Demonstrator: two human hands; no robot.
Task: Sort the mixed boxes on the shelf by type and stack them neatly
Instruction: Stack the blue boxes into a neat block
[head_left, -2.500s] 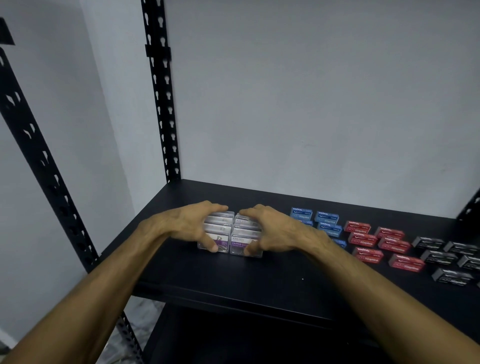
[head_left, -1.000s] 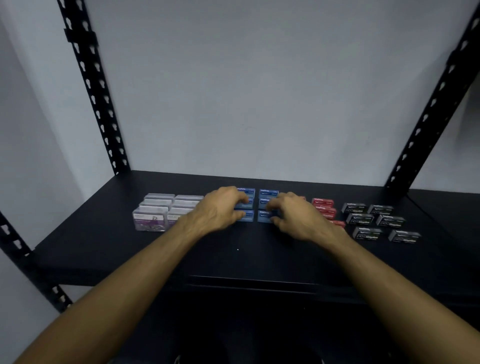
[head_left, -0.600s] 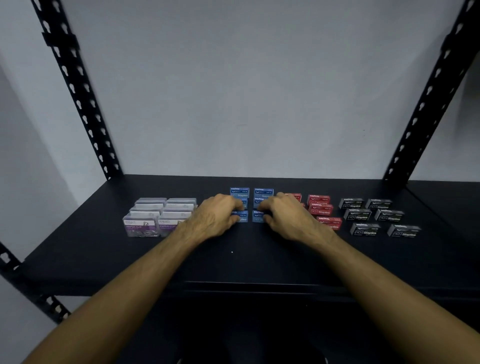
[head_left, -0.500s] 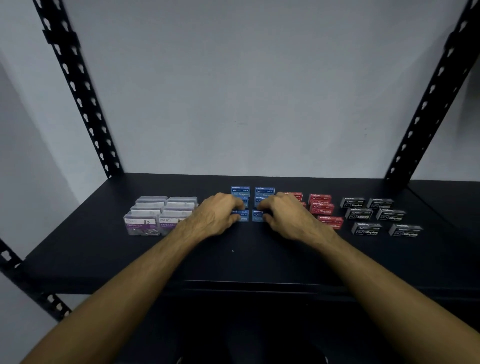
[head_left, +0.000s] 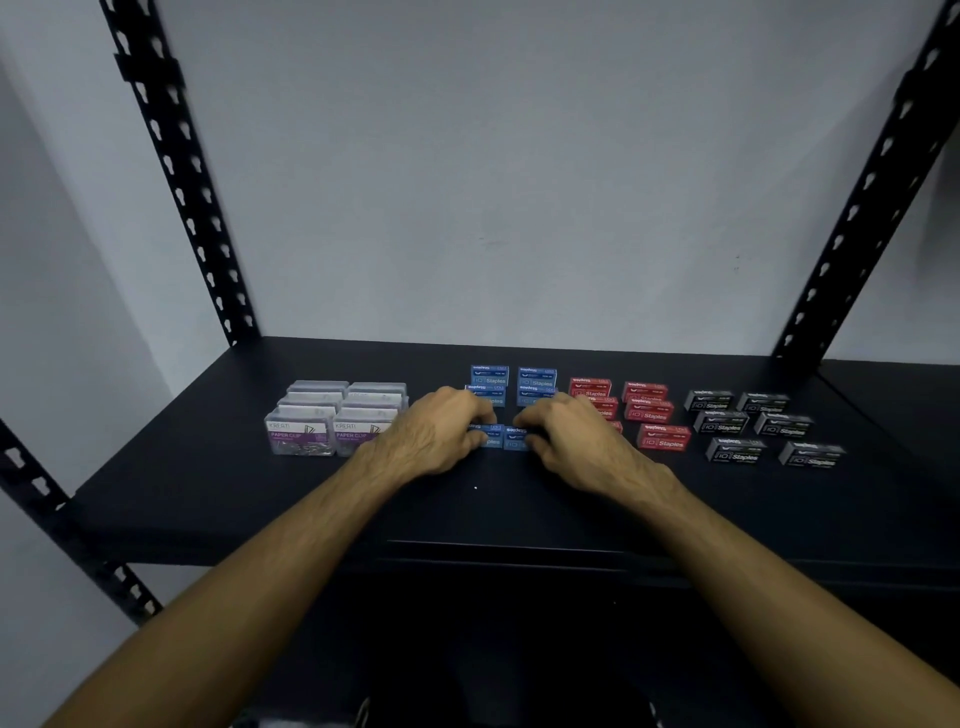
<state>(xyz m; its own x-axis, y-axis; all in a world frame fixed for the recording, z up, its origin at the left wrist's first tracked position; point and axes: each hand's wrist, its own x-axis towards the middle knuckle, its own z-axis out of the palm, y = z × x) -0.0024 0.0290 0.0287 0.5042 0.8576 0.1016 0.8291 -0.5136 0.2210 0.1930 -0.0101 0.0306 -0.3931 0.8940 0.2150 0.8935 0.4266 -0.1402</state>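
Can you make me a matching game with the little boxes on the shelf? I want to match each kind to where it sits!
Things:
1. clear paper clip boxes
2. blue staple boxes
3. red staple boxes
4. black staple boxes

Places:
A. furthest right on the shelf
B. furthest left, packed tight together
C. in the middle, with the left hand and right hand on the front ones
D. between the blue group and the black group

Pairs: 1-B, 2-C, 3-D, 4-A
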